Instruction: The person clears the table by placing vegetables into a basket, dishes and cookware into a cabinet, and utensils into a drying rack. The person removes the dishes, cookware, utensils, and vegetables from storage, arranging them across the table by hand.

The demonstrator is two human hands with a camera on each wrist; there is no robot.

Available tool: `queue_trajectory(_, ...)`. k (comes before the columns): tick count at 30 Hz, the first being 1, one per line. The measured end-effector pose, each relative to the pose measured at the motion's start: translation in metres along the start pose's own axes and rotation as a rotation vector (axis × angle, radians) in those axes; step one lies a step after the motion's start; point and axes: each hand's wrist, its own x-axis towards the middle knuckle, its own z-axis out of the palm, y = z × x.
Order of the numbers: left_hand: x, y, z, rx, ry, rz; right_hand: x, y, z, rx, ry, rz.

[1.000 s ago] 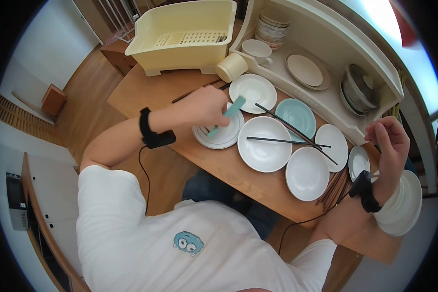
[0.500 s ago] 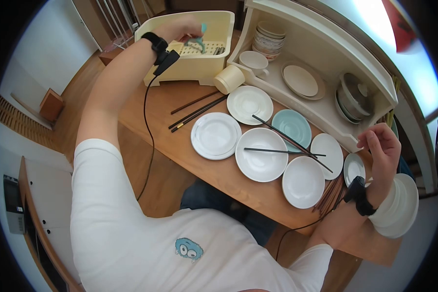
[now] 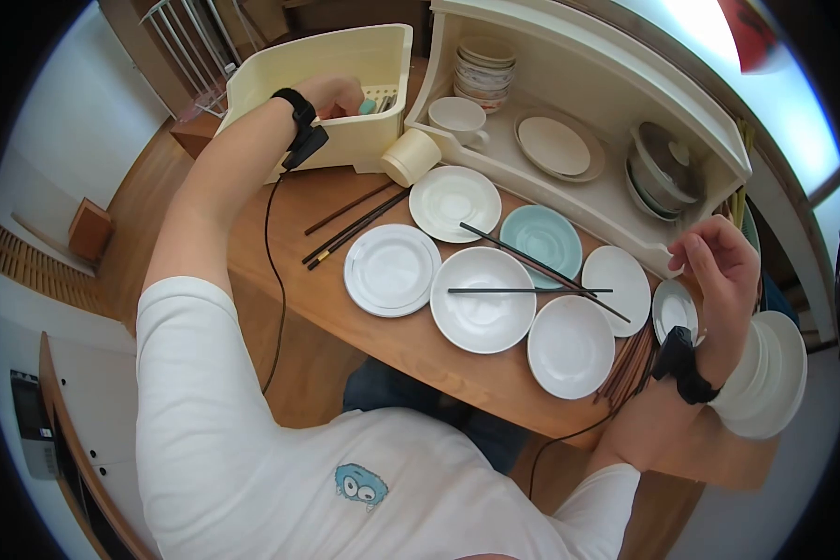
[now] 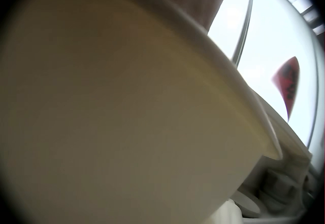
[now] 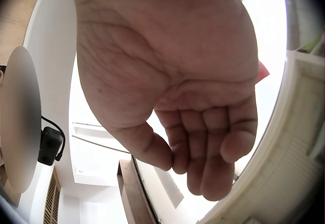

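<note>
Inside the cream drying basket (image 3: 355, 140), my left hand (image 3: 331, 95) is lowered with a small teal utensil (image 3: 368, 107) at its fingers; its grip is partly hidden. The basket's wall (image 4: 127, 117) fills most of the left wrist view, where that hand cannot be made out. My right hand (image 3: 719, 266) hangs above the right end of the table, beside the shelf, holding nothing. In the right wrist view the palm of the right hand (image 5: 170, 81) shows, fingers loosely curled.
On the wooden table (image 3: 397, 341) lie several white plates, a teal plate (image 3: 541, 245), and dark chopsticks (image 3: 355, 229). A cream cup (image 3: 411, 157) lies against the basket. The shelf (image 3: 569, 201) holds bowls and plates. Stacked plates (image 3: 770, 378) stand at the right edge.
My left hand has moved from above the white plates into the basket, carrying the teal utensil, then lower inside. The right hand stays raised in much the same place.
</note>
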Motion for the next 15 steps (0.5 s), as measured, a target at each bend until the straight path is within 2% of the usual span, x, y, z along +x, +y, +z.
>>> queue_trajectory(3,0.003,-0.006,0.001,-0.007,-0.002,0.081,0.0,0.0,0.001,0.019,0.0,0.004)
queue_trajectory(5,-0.001,-0.008,0.004,0.055,0.111,0.141,0.0,-0.002,0.002,0.015,-0.005,0.008)
queue_trajectory(9,-0.025,-0.006,0.007,0.014,0.096,0.104,0.0,-0.003,0.002,0.001,-0.025,0.007)
queue_trajectory(11,-0.063,0.005,0.018,-0.033,0.211,0.123,0.0,-0.003,0.002,0.006,-0.031,-0.004)
queue_trajectory(12,-0.059,0.004,0.015,-0.032,0.212,0.124,-0.001,-0.004,0.002,0.011,-0.036,-0.013)
queue_trajectory(14,-0.063,0.006,0.01,0.458,0.753,0.44,-0.002,-0.004,0.0,0.012,-0.037,-0.024)
queue_trajectory(15,-0.065,0.005,0.012,0.461,0.752,0.441,-0.003,-0.003,-0.001,0.014,-0.038,-0.035)
